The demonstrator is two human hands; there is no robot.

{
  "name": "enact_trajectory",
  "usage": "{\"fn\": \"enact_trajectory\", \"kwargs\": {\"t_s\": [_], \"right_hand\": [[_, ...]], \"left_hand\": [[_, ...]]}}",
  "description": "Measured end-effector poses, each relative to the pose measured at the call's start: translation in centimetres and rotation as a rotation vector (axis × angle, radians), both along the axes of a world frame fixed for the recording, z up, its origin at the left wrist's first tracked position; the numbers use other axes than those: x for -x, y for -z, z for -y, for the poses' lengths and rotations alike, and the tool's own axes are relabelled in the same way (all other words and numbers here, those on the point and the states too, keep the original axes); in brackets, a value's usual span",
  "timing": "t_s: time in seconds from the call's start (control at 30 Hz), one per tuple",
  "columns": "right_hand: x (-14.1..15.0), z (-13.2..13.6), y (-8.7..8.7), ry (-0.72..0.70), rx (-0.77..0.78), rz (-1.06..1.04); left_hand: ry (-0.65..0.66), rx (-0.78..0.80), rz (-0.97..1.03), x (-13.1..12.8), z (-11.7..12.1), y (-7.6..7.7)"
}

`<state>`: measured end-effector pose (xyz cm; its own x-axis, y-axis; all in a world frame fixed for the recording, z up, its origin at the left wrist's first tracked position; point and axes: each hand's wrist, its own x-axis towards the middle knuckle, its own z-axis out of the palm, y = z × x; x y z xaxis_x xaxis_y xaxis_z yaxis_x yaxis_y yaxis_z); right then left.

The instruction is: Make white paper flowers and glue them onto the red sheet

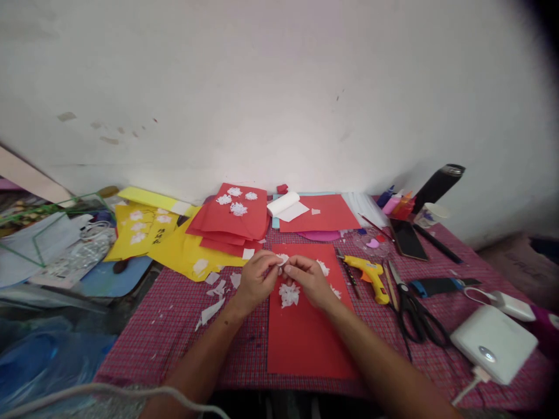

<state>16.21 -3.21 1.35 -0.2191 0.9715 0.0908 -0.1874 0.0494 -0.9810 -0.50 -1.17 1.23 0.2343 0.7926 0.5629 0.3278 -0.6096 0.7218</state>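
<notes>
1. Small white paper piece (282,263), pinched between both hands, sits just above the top edge area of the red sheet (305,331) that lies flat on the worktop (174,326).
2. Left hand (257,276): fingers closed on the white piece from its left side, thumb and forefinger tips meeting at it.
3. Right hand (308,276): fingers closed on the same piece from its right, hand hovering over the red sheet's upper half.
4. White paper cutout (289,294) lies on the red sheet, just below the two hands; other white cutout bits sit on the sheet to the right of the right hand, partly hidden.
5. White paper scraps (213,302) scattered on the checked cloth left of the red sheet.
6. Yellow glue gun (371,273) lies just right of the red sheet, nozzle toward the sheet.
7. Black scissors (414,314) further right of the red sheet, beyond the glue gun, blades pointing away from the person.
8. White power bank (493,343) far right of the red sheet, cable plugged in at its near end.
9. Stack of red paper (231,218) with white flower cutouts behind the red sheet, to the left; yellow sheets (144,230) further left.
10. White paper roll (283,203) behind the red sheet, resting on another red sheet.
11. Black phone (408,238) and black bottle (437,186) behind and right of the red sheet, near the wall.
</notes>
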Motion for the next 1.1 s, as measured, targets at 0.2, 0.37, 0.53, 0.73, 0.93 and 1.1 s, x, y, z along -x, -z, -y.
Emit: {"fn": "enact_trajectory", "kwargs": {"t_s": [0.2,0.37,0.53,0.73,0.93,1.1], "right_hand": [[0.15,-0.17,0.55,0.04,0.053,-0.06],[0.19,-0.16,0.14,0.061,0.077,-0.08],[0.28,-0.21,0.01,0.076,0.082,-0.076],[0.29,-0.29,0.18,0.076,0.071,-0.051],[0.19,-0.22,0.05,0.051,0.084,-0.072],[0.07,-0.17,0.0,0.015,0.11,-0.095]], "left_hand": [[0.03,-0.064,-0.075,-0.01,-0.03,0.39],[0.046,-0.099,-0.073,-0.03,0.1,0.46],[0.038,-0.094,-0.087,-0.05,0.04,0.54],[0.05,-0.12,-0.113,-0.03,-0.05,0.73],[0.025,-0.194,-0.138,0.0,-0.03,0.74],[0.013,-0.278,-0.152,-0.04,-0.2,0.68]]}}
